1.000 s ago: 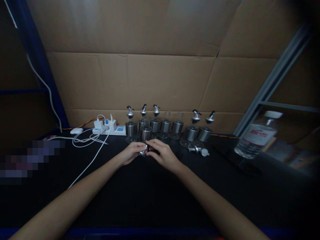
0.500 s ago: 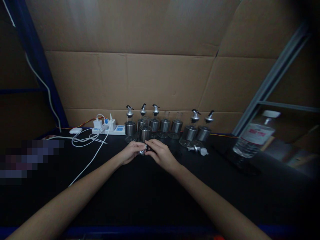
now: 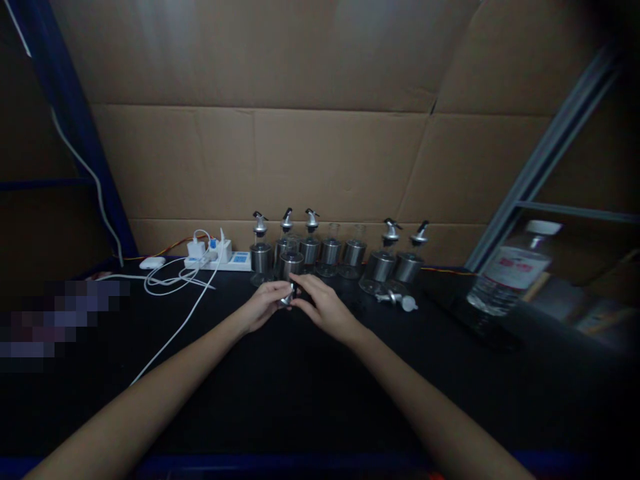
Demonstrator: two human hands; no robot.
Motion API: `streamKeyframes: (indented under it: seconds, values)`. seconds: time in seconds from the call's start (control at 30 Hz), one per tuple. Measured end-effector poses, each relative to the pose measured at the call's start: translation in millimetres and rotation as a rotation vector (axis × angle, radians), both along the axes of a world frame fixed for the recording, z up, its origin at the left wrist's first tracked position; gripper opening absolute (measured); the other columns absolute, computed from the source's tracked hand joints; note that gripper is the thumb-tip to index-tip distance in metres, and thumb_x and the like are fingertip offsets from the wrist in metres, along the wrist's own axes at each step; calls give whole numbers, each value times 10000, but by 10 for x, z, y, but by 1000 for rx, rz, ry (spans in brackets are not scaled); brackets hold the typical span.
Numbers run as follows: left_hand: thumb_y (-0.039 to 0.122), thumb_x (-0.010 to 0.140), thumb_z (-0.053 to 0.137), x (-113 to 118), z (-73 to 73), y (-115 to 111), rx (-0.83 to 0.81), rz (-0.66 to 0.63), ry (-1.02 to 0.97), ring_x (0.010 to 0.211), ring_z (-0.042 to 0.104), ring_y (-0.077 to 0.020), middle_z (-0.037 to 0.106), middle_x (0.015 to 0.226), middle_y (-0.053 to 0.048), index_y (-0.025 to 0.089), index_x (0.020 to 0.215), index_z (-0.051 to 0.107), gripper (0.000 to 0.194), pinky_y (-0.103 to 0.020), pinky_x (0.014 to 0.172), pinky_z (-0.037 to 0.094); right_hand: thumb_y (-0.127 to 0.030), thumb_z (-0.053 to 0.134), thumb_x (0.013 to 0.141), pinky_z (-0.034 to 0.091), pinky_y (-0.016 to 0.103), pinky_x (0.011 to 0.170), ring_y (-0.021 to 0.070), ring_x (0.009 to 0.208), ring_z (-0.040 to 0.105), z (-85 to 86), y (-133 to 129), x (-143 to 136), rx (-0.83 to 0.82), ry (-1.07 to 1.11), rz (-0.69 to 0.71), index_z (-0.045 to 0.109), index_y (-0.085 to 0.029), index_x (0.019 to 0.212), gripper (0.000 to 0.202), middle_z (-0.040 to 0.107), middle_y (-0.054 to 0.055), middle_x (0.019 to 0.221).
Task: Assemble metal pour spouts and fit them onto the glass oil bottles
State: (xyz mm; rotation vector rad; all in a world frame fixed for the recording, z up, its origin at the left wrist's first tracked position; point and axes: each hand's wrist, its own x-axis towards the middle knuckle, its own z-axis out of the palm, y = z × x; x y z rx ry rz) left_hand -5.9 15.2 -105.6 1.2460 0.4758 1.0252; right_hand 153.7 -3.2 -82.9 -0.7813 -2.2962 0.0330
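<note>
Between my hands is a small silver pourer top (image 3: 287, 300) with a dark part. My left hand (image 3: 265, 303) is closed on its silver body. The fingers and thumb of my right hand (image 3: 320, 303) pinch its dark part from the right. Just behind them stands a bottle with a steel sleeve (image 3: 291, 265) and no pourer on it. Several similar bottles form a row along the back; some carry silver pourers with black levers (image 3: 391, 230), while others have bare glass necks (image 3: 359, 233). A loose pourer (image 3: 395, 298) lies at the right of the row.
White cables (image 3: 187, 313) run from a power strip (image 3: 240, 261) at the back left. A large clear bottle (image 3: 515, 270) with a label stands at the right. Cardboard (image 3: 300, 160) closes off the back of the black table (image 3: 310, 393).
My right fingers have risen slightly and shifted around the pourer top, which is still held between both hands. The bottles stand as before.
</note>
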Motion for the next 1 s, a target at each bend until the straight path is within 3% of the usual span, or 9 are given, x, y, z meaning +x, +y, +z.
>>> streamKeyframes:
  seconds: [0.1, 0.2, 0.43, 0.7, 0.83, 0.9, 1.0]
  values:
    - [304, 657, 604, 23, 8, -15, 5, 37, -8, 660, 526, -116, 557, 698, -29, 106, 754, 589, 222, -224, 617, 378, -350, 615, 643, 391, 376, 851, 217, 1005, 436, 30, -2, 6, 16, -38, -60, 275, -168, 1215, 690, 459, 101, 1118]
    - [307, 668, 592, 38, 14, -26, 29, 58, 1, 679, 536, -123, 573, 712, -36, 107, 756, 584, 218, -237, 652, 384, -364, 645, 597, 394, 396, 813, 234, 980, 441, 34, -22, -23, 51, -69, -137, 348, -172, 1150, 656, 473, 96, 1077]
    - [273, 702, 556, 51, 9, -33, 87, 60, 42, 678, 536, -126, 568, 680, -33, 99, 745, 585, 182, -238, 645, 379, -275, 596, 651, 361, 375, 780, 245, 990, 411, 72, -102, -85, 155, -140, -253, 436, -153, 1046, 443, 474, 107, 1074]
    - [271, 708, 548, 52, 8, -45, 111, 69, 78, 670, 524, -124, 566, 692, -36, 100, 745, 583, 178, -238, 632, 371, -293, 583, 660, 325, 363, 774, 244, 965, 418, 136, -127, -72, 160, -175, -254, 466, -156, 992, 377, 509, 95, 1023]
    - [285, 691, 563, 48, 0, -40, 132, 165, 90, 611, 482, -93, 523, 645, -9, 107, 705, 580, 179, -206, 568, 347, -394, 568, 667, 310, 368, 823, 238, 1046, 383, 167, -63, 43, 82, -158, -170, 374, -173, 1130, 548, 465, 96, 1120]
    - [300, 686, 565, 50, -4, -30, 138, 226, 91, 580, 457, -79, 497, 623, 4, 113, 680, 571, 188, -196, 543, 334, -436, 523, 695, 315, 368, 823, 234, 1064, 378, 177, -9, 149, 46, -112, -198, 273, -170, 1213, 634, 436, 108, 1163]
    - [321, 680, 565, 59, -12, -11, 183, 328, 138, 563, 437, -74, 480, 611, 13, 118, 677, 565, 203, -191, 523, 323, -371, 392, 797, 319, 366, 791, 221, 1003, 432, 183, 84, 343, 32, -67, -337, 338, -188, 1177, 425, 505, 96, 1078]
